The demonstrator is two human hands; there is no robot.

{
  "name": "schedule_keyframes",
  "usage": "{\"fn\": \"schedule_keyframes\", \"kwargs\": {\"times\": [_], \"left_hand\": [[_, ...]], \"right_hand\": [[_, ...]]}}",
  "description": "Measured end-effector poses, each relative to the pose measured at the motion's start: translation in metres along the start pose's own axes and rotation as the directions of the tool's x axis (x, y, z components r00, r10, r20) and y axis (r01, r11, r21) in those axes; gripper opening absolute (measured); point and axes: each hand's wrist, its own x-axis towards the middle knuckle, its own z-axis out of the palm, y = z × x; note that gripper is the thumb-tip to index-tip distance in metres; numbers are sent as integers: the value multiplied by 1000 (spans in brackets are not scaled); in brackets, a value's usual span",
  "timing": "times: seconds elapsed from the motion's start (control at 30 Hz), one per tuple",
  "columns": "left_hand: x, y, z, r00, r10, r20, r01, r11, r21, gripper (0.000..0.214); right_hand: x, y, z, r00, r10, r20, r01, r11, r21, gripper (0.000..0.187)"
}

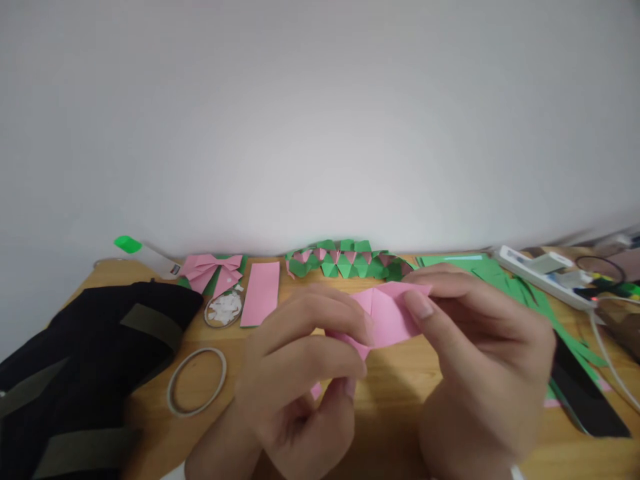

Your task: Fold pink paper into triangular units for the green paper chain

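Between my two hands, raised over the wooden table, is a folded pink paper piece (393, 317) with creases across it. My left hand (305, 360) is closed on its left end, the fingers curled over and hiding part of it. On the other end, my right hand (480, 353) pinches the paper, thumb on the near face and fingers behind. A bit of pink shows below the left fingers; whether it belongs to the same piece I cannot tell.
At the back stand a green-and-pink folded paper chain (345, 260), a pink paper strip (261, 293) and a pink paper bow (213, 270). A tape roll (197, 381) and black cloth (100, 333) lie left. Green paper (510, 287), a phone (585, 387) and a power strip (545, 275) lie right.
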Motion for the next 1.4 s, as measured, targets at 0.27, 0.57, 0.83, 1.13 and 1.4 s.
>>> {"fn": "schedule_keyframes", "kwargs": {"times": [0.27, 0.57, 0.83, 1.13, 1.4], "left_hand": [[-1, 5, 2, 997, -48, -55, 49, 999, 2, 15], [0, 4, -1, 999, -22, 40, 24, 999, -44, 21], [-7, -10, 11, 983, -92, -157, 105, 991, 82, 31], [-6, -6, 9, 987, -160, -24, 161, 950, 267, 25], [-4, 5, 2, 989, -105, 107, 48, 896, 442, 20]], "right_hand": [[-2, 9, 1, 996, 90, -23, -84, 976, 203, 14], [3, 9, -5, 977, -43, 209, 29, 997, 67, 32], [1, 7, -3, 973, -103, 207, 103, 995, 13, 29], [6, 9, -3, 950, -257, 178, 270, 961, -51, 28], [4, 4, -5, 878, -448, 169, 479, 814, -327, 29]]}}
